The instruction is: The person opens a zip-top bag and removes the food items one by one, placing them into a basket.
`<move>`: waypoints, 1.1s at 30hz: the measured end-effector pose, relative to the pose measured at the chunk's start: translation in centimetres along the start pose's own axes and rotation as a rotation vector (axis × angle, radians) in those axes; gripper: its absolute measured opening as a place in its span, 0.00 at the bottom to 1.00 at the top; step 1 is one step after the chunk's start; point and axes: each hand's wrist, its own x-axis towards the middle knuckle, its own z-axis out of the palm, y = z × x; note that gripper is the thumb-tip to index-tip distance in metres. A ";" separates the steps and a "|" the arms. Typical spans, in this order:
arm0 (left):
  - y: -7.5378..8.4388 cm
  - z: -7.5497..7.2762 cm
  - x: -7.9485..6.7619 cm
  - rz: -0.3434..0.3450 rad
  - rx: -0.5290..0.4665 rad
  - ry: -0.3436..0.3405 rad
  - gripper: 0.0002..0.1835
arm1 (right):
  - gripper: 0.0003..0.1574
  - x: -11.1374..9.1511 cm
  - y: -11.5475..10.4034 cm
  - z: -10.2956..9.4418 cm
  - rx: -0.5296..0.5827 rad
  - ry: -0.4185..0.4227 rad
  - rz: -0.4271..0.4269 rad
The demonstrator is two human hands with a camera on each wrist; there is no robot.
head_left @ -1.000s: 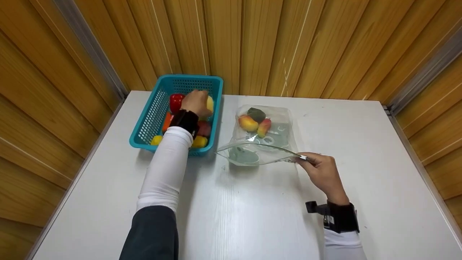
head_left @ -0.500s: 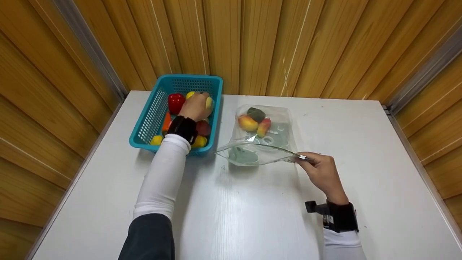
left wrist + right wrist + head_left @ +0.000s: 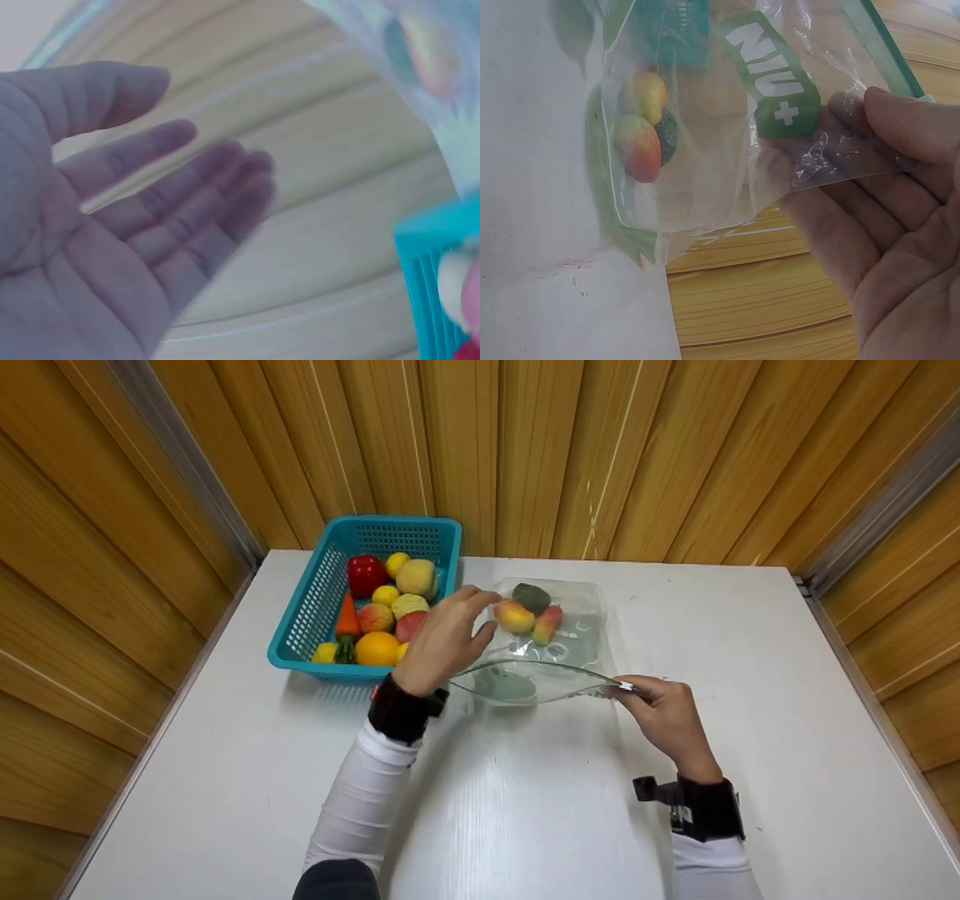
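In the head view my left hand [image 3: 446, 641] hovers between the basket and the bag, thumb and fingers apart. The left wrist view shows its palm with nothing in it. My right hand [image 3: 671, 720] pinches the right corner of a clear zip bag [image 3: 585, 641] by its slider, and the bag's mouth gapes. Inside the bag lie two mangoes, a yellow-red one [image 3: 514, 616] and a redder one [image 3: 547, 625], beside a dark green piece [image 3: 532, 598]. Seen from the right wrist, the thumb [image 3: 907, 120] presses the bag's edge against the fingers, and a green printed label shows.
A teal basket [image 3: 315, 598] stands at the back left. It holds a red pepper-like piece [image 3: 367, 576], a carrot [image 3: 348, 616], an orange [image 3: 377, 649], a pale yellow round fruit [image 3: 417, 577] and several others. Wood-panelled walls [image 3: 540, 457] border the white table [image 3: 525, 810].
My left hand has left the basket, moving right and toward me to the bag's left side. The pale yellow fruit it was at still lies in the basket. The right hand holds still.
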 end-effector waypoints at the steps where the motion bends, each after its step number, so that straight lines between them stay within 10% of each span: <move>1: 0.5 0.3 -0.5 0.033 -0.053 0.012 0.17 | 0.07 0.0 0.0 0.0 -0.002 0.001 0.000; 6: 2.4 1.4 -2.7 0.202 -0.253 -0.026 0.11 | 0.07 0.0 -0.2 0.2 -0.012 0.013 -0.013; 11: 3.6 2.5 -4.3 0.275 -0.218 -0.171 0.09 | 0.08 0.1 -0.1 0.4 0.000 0.008 -0.024; 22: 3.8 5.2 -5.1 0.163 0.094 -0.200 0.09 | 0.09 0.0 0.1 0.9 0.004 0.020 -0.077; 33: 3.4 7.9 -4.1 0.111 0.183 -0.274 0.13 | 0.10 0.0 0.0 0.8 -0.039 0.038 -0.151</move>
